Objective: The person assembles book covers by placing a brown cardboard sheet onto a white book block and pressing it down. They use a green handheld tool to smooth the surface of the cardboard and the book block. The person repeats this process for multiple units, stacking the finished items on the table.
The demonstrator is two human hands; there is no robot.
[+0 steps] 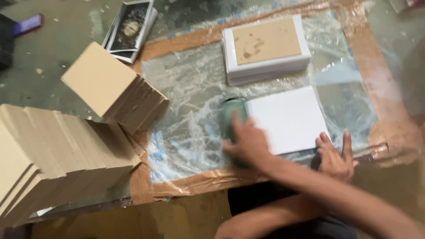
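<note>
My arms are crossed. My right hand (249, 142) reaches to the left and is closed on a green, roller-like tool (233, 114), blurred by motion, at the left edge of a white sheet (290, 117). My left hand (334, 156) lies flat, fingers spread, on the sheet's near right corner. The sheet rests on a plastic-covered work surface (190, 88) edged with brown tape.
A white stack topped by a stained tan board (265, 42) stands behind the sheet. Stacks of tan boards (106, 82) (53, 155) fill the left side. Dark printed pictures (130, 26) lie at the back left on the grey floor.
</note>
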